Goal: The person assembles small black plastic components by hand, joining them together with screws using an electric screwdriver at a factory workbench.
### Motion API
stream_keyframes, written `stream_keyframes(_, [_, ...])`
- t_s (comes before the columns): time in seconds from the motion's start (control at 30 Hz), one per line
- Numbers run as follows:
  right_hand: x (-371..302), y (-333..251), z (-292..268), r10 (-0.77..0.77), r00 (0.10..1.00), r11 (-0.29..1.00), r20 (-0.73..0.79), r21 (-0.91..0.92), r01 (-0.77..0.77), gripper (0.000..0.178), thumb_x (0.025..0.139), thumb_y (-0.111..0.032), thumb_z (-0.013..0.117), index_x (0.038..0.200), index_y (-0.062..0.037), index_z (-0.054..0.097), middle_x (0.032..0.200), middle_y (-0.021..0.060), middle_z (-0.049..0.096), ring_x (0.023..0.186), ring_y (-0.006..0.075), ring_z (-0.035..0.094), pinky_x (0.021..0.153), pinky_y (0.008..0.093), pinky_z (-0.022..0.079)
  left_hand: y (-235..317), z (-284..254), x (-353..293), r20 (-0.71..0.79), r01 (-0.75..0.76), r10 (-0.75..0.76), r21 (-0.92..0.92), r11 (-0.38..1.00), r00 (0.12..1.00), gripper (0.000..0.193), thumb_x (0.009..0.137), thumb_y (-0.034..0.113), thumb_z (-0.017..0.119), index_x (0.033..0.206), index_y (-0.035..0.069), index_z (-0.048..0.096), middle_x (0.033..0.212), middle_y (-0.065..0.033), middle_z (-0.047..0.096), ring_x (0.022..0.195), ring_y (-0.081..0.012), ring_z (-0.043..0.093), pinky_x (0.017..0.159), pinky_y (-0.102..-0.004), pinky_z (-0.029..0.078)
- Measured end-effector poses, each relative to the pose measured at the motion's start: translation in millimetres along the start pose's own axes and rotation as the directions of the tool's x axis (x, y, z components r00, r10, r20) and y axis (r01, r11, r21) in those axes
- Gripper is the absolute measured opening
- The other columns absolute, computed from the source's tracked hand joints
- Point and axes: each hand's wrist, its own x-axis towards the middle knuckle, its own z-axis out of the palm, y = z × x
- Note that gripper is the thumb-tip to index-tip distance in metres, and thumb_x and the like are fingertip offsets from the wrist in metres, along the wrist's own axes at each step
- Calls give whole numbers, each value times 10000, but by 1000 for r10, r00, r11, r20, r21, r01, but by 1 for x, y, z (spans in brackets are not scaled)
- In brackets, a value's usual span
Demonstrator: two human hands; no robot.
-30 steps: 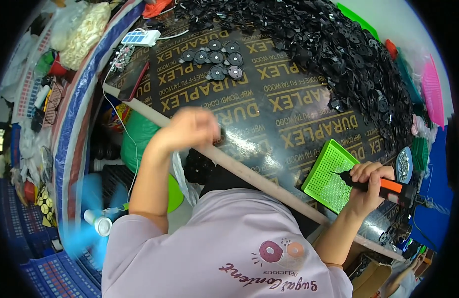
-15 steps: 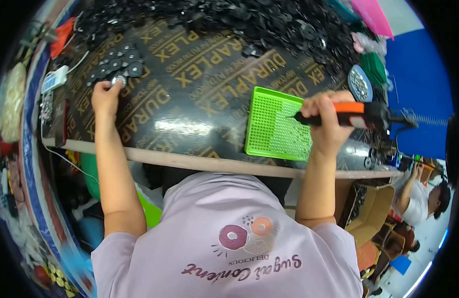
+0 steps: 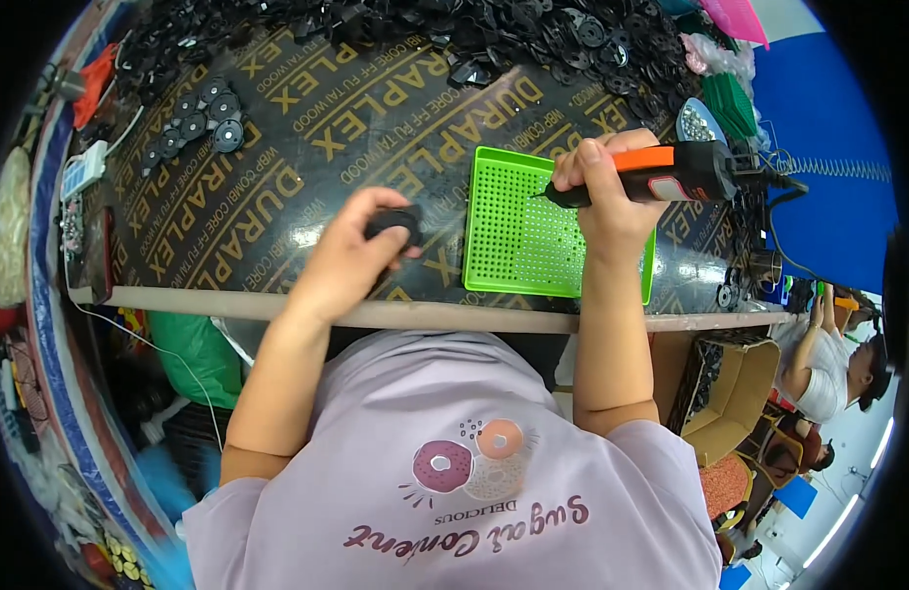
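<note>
My left hand (image 3: 348, 258), slightly blurred, is closed on a small black plastic part (image 3: 393, 222) above the table, left of the green tray. My right hand (image 3: 612, 192) wraps round a black and orange electric screwdriver (image 3: 693, 173), its tip pointing left over the tray. That shallow green tray (image 3: 486, 221) has a grid of holes, and many small silvery screws fill its middle and right part. A small group of round black parts (image 3: 193, 125) lies on the table at the left, apart from both hands.
A large heap of black plastic parts (image 3: 582, 44) spreads along the far side of the dark printed table (image 3: 307, 187). A blue bowl of small metal pieces (image 3: 698, 122) stands at the far right. The screwdriver's coiled cord (image 3: 838, 165) runs off right. An open cardboard box (image 3: 740, 393) stands below the table edge.
My left hand has moved right and nearer from the group of black parts, carrying one part towards the tray. My right hand stays over the tray with the screwdriver; the view has shifted slightly.
</note>
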Motion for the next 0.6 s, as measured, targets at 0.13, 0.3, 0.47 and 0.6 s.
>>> stream_keyframes(0.13, [-1, -1, 1, 9, 1000, 1000, 2, -25, -9, 199, 769, 104, 675, 816, -12, 520, 677, 64, 578, 522, 134, 574, 498, 253, 481, -2, 24, 10, 8, 28, -28, -36, 999, 1000, 272, 917, 7, 495, 1189, 0, 468, 984, -101, 585, 777, -124, 622, 637, -234, 492])
stream_keyframes(0.3, [-1, -1, 0, 14, 1000, 999, 1, -29, -14, 189, 772, 94, 672, 809, -13, 521, 681, 62, 577, 522, 134, 575, 500, 254, 483, 0, 27, 16, 81, 43, -39, -47, 998, 996, 301, 914, 0, 498, 1214, -17, 487, 1060, -88, 563, 857, -130, 624, 686, -232, 500])
stream_keyframes(0.47, [-1, -1, 4, 16, 1000, 999, -19, -46, -17, 173, 778, 83, 671, 807, -10, 527, 668, 66, 579, 528, 138, 580, 506, 255, 486, -3, 31, 18, 81, 56, -50, -85, 995, 996, 319, 912, 7, 517, 1231, -10, 512, 1090, -88, 589, 846, -129, 627, 694, -235, 519])
stream_keyframes(0.6, [3, -10, 4, 10, 1000, 997, -21, -78, -12, 142, 810, 32, 670, 815, -1, 532, 646, 86, 581, 528, 165, 582, 522, 281, 490, -6, 27, 19, 97, 87, -77, -96, 992, 992, 324, 912, 9, 520, 1235, -8, 511, 1090, -86, 593, 835, -133, 634, 687, -235, 524])
